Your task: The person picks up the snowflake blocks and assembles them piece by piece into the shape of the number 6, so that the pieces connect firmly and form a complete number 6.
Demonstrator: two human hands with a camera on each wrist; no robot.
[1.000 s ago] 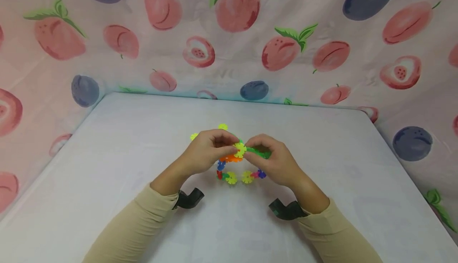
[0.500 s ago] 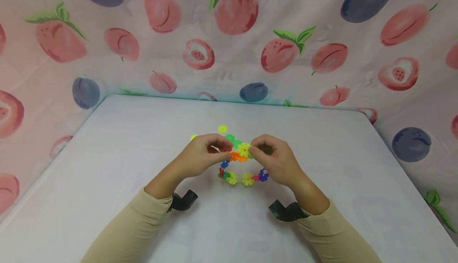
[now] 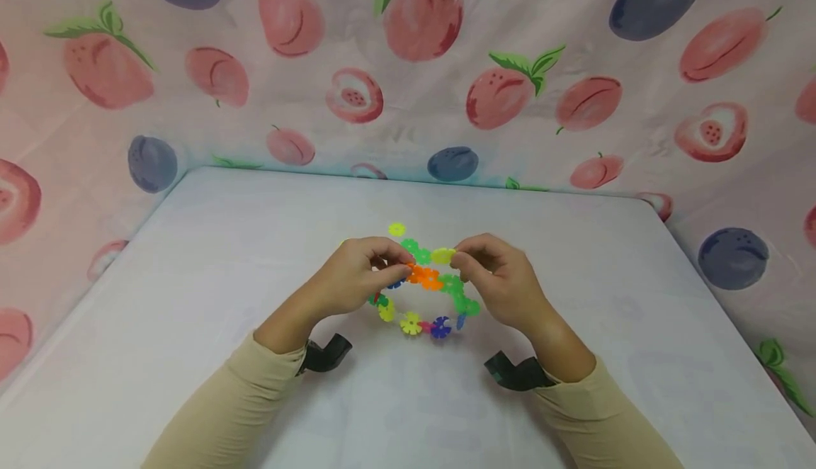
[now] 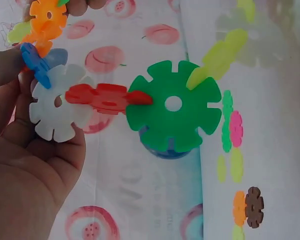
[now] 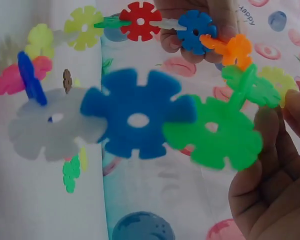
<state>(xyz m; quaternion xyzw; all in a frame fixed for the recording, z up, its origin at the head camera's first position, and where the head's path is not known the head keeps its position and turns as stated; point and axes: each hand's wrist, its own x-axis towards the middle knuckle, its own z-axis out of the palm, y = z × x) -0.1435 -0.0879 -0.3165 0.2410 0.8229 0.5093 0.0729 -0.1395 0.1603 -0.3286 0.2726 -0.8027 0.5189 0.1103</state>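
A chain of coloured snowflake discs hangs as a loop between both hands above the table. My left hand pinches it by the orange discs. My right hand pinches a yellow disc at the top of the chain, beside the orange ones. In the left wrist view my left hand is next to a white disc, which joins a red disc and a green one. The right wrist view shows my right hand by a green disc linked to a blue one.
Loose discs lie on the white table just behind the hands, a yellow-green one and a green one. More loose discs, one of them brown, show in the left wrist view. Fruit-print cloth walls the table.
The loop has spread wider and hangs lower, toward me. The yellow disc has tipped from face-on to nearly flat, and the right hand has risen a little.
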